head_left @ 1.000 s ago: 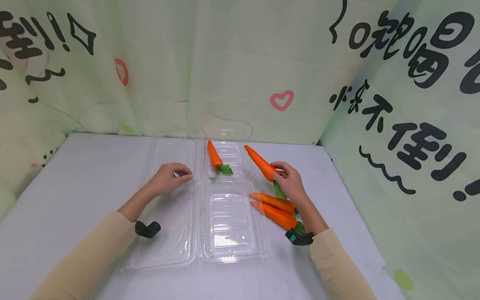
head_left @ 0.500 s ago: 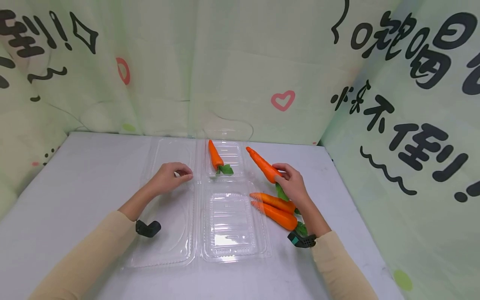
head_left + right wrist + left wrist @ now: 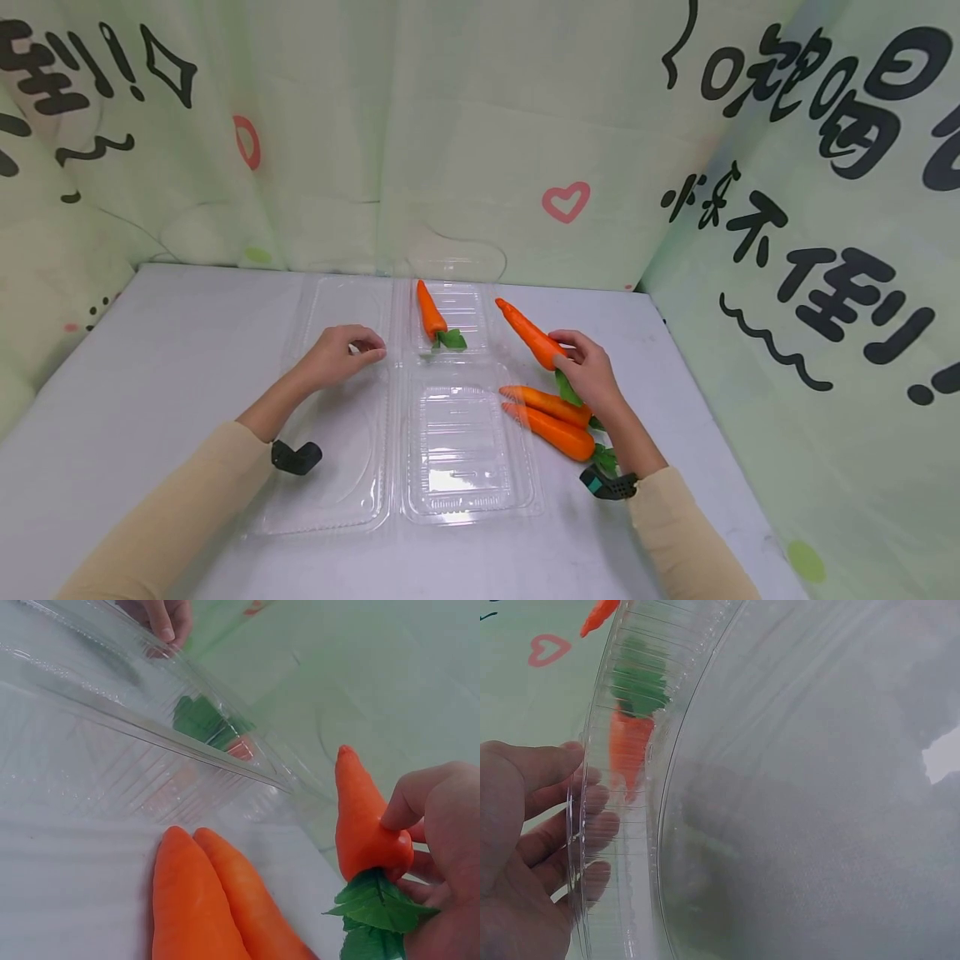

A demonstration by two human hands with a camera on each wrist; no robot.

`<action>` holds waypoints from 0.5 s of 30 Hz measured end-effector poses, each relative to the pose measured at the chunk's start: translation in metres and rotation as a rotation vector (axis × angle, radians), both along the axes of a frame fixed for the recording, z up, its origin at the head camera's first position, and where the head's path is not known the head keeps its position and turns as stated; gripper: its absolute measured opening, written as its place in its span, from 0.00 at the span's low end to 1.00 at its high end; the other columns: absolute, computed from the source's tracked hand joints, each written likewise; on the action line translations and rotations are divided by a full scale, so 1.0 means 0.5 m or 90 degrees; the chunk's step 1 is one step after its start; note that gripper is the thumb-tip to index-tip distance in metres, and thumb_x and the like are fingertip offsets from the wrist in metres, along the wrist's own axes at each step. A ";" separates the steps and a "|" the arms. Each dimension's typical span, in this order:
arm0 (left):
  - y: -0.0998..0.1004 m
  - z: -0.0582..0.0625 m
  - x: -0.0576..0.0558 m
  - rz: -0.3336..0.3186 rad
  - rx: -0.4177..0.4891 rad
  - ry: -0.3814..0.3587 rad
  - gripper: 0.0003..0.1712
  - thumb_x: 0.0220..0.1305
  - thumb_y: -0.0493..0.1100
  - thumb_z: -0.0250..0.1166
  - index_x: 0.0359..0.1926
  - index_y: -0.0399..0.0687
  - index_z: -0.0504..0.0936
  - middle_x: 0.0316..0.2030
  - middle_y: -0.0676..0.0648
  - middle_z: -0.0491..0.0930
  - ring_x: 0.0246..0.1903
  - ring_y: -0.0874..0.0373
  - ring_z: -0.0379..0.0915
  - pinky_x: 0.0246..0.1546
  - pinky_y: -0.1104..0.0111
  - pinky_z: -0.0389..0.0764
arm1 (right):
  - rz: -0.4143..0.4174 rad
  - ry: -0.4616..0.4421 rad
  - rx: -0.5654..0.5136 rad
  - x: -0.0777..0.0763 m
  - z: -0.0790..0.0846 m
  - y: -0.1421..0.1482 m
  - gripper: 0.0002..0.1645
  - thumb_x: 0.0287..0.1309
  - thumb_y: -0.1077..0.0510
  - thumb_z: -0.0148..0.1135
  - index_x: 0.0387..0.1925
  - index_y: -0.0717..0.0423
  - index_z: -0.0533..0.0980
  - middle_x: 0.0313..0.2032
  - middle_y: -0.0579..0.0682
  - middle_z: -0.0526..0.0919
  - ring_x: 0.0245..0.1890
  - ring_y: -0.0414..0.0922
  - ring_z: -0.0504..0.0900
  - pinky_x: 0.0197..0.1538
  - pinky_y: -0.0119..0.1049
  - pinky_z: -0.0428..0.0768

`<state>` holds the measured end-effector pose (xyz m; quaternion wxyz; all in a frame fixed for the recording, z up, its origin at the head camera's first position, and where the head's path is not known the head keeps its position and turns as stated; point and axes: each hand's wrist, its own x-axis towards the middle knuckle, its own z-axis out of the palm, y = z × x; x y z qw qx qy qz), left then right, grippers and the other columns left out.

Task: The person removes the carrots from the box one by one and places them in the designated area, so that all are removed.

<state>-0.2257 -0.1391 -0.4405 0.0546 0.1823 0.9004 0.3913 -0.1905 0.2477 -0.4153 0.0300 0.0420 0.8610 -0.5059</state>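
My right hand (image 3: pixel 588 367) pinches an orange carrot (image 3: pixel 531 335) near its leafy top, its tip pointing to the back left. Below that hand two more carrots (image 3: pixel 551 425) lie side by side, their tips at the edge of the front clear plastic box (image 3: pixel 468 508). Another carrot (image 3: pixel 430 310), leaves toward the person, lies in the back clear plastic box (image 3: pixel 472 346). My left hand (image 3: pixel 341 357) is over the clear lids on the left. In the left wrist view its thumb and fingers (image 3: pixel 544 769) pinch the ribbed rim of a clear plastic lid (image 3: pixel 622 847).
The white table (image 3: pixel 172 367) ends at a pale green curtain (image 3: pixel 322 150) with black writing and pink hearts. A second curtain (image 3: pixel 750 333) runs along the right side. Black wrist cameras (image 3: pixel 296 458) are worn on both wrists.
The right hand has drawn the held carrot slightly to the right and toward the person. The left hand, the boxes and the other carrots stay where they were.
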 end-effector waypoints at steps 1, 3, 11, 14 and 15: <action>0.000 0.000 0.000 0.000 0.000 0.000 0.09 0.65 0.44 0.63 0.42 0.45 0.84 0.37 0.47 0.83 0.40 0.53 0.74 0.44 0.61 0.79 | -0.001 -0.001 0.001 0.000 0.000 0.000 0.22 0.65 0.60 0.52 0.60 0.52 0.71 0.61 0.55 0.74 0.55 0.53 0.77 0.58 0.45 0.78; 0.000 0.000 0.000 0.000 0.001 0.000 0.09 0.65 0.44 0.63 0.42 0.46 0.84 0.37 0.47 0.83 0.40 0.53 0.74 0.44 0.62 0.79 | -0.003 -0.003 0.000 0.001 -0.001 0.001 0.21 0.66 0.60 0.53 0.60 0.52 0.71 0.60 0.55 0.74 0.55 0.53 0.77 0.59 0.46 0.78; -0.001 -0.002 -0.002 -0.004 0.003 0.002 0.09 0.65 0.43 0.63 0.42 0.45 0.84 0.37 0.46 0.83 0.40 0.53 0.75 0.46 0.58 0.79 | -0.011 -0.006 0.009 0.001 -0.003 0.004 0.21 0.66 0.60 0.53 0.60 0.52 0.71 0.61 0.55 0.73 0.56 0.53 0.77 0.60 0.47 0.77; -0.002 -0.004 -0.003 -0.002 0.001 0.001 0.09 0.65 0.44 0.63 0.42 0.45 0.84 0.38 0.46 0.83 0.40 0.53 0.75 0.46 0.58 0.79 | -0.012 -0.006 0.011 0.003 -0.003 0.006 0.21 0.65 0.60 0.53 0.60 0.52 0.71 0.60 0.55 0.74 0.56 0.53 0.77 0.60 0.47 0.77; -0.002 -0.004 -0.003 -0.002 0.001 0.001 0.09 0.65 0.44 0.63 0.42 0.45 0.84 0.38 0.46 0.83 0.40 0.53 0.75 0.46 0.58 0.79 | -0.012 -0.006 0.011 0.003 -0.003 0.006 0.22 0.65 0.60 0.53 0.60 0.52 0.71 0.60 0.55 0.74 0.56 0.53 0.77 0.60 0.47 0.77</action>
